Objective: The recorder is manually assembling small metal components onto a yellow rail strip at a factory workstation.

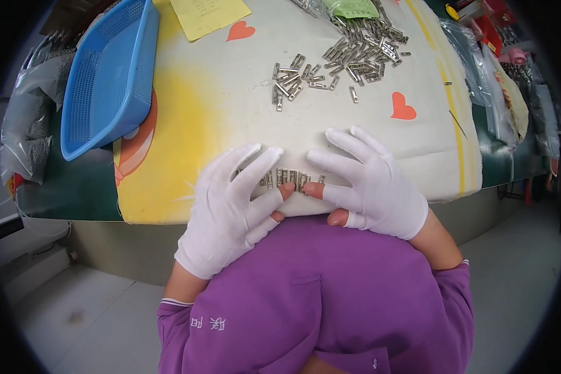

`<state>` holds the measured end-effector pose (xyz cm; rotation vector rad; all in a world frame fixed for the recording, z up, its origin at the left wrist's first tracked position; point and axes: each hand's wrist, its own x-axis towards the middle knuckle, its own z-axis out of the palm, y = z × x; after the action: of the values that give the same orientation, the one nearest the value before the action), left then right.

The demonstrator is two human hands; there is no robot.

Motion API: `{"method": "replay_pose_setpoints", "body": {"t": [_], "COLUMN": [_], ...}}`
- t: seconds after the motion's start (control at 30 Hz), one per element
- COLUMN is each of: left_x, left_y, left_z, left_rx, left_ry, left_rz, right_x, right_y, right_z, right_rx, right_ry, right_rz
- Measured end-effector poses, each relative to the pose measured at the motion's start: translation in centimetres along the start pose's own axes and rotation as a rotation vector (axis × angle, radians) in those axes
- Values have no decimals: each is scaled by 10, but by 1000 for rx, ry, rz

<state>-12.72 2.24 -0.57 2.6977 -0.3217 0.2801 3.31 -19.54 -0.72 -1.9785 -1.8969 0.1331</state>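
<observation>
A short row of small, narrow metal pieces (287, 175) lies side by side near the table's front edge, between my hands. My left hand (221, 206), in a white glove with bare thumb and forefinger tips, is spread at the row's left. Its bare forefinger tip touches the pieces; its other fingers hide some of them. My right hand (383, 187), gloved the same way, has its fingers stretched apart, and its forefinger tip rests at the row's right part. Neither hand grips anything visible. Farther off lies a loose cluster of like metal pieces (288, 80).
A larger heap of the metal pieces (368, 57) lies at the far side under a green slip (352, 7). A blue perforated basket (109, 81) stands at left, near a yellow paper (209, 14). Plastic bags (28, 118) line the left; more bags (489, 87) lie right.
</observation>
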Motion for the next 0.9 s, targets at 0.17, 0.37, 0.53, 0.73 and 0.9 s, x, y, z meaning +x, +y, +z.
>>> {"method": "replay_pose_setpoints", "body": {"t": [0.17,0.37,0.53,0.73,0.9], "left_x": [0,-8,-19,-25,-20], "left_y": [0,0,-6,-12,-6], "left_z": [0,-4,-4,-5,-4], "left_rx": [2,-25,55,158,105], "left_ry": [0,75,140,221,132], "left_rz": [2,-53,-106,-163,-87], "right_x": [0,4,15,17,6], "right_y": [2,-5,-4,-3,2], "right_z": [1,-6,-1,0,-9], "right_rx": [22,44,1,1,18], "right_ry": [12,49,-24,-74,-72], "right_rz": [-17,13,-10,-8,2]}}
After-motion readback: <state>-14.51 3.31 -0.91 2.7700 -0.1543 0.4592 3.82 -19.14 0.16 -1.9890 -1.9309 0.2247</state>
